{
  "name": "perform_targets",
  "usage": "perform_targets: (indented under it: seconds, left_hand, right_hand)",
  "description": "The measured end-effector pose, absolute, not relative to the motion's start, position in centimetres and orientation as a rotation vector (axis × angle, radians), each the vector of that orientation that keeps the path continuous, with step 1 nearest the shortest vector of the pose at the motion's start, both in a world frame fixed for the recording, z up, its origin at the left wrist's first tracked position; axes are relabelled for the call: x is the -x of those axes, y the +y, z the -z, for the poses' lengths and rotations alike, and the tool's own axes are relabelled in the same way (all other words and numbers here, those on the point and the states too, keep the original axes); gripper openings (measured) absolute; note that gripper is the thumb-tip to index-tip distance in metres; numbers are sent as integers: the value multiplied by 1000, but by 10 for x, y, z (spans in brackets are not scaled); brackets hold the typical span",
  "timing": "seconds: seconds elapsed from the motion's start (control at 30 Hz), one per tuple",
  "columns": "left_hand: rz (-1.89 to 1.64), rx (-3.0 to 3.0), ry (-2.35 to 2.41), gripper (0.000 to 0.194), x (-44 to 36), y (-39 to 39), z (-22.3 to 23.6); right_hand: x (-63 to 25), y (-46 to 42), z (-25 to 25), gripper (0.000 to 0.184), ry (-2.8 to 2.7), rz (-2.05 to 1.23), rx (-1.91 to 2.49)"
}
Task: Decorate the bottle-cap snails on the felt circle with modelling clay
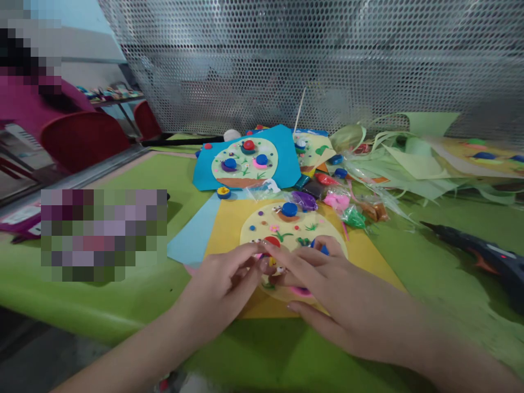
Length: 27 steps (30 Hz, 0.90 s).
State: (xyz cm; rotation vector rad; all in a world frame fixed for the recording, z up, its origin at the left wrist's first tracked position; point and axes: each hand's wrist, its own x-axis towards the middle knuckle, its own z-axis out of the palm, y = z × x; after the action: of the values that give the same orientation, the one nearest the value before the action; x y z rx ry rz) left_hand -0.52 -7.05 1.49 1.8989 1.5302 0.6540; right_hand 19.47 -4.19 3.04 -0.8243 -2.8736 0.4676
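My left hand is closed in a pinch at the left side of a cream paper circle, beside a red bottle cap. What its fingertips hold, if anything, is hidden. Over the circle, my right hand has its fingers apart, the index tip by the red cap and the thumb out to the side. A blue cap sits near the circle's top, and another blue cap is partly behind the right hand. Small flowers, grass shapes and dots decorate the circle, on a yellow sheet.
Behind lies a blue card with a similar decorated circle. Small bags of coloured clay and green paper strips lie to the right. A glue gun with a red light rests at far right. A perforated metal panel stands behind the table.
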Motion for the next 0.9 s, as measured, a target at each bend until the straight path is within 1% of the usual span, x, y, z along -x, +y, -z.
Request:
perform_targets:
  seconds: [0.37,0.6,0.73,0.9]
  left_hand:
    - [-854,-1789,1587,24,12,-76,-6]
    - [-786,-2061,1677,28,12,-81,-2]
    - [-902,-2084,1671,30,11,-80,1]
    - [-1055,-2076,1659,42,11,-85,1]
  right_hand:
    - [-193,-39,-31,56,-2897,-362,805]
    - [-193,-39,-28,54,-2941,-307,770]
    - [-194,-37,-26,58,-2907,-263,759]
    - [-196,-37,-24,69,-2949,-176,717]
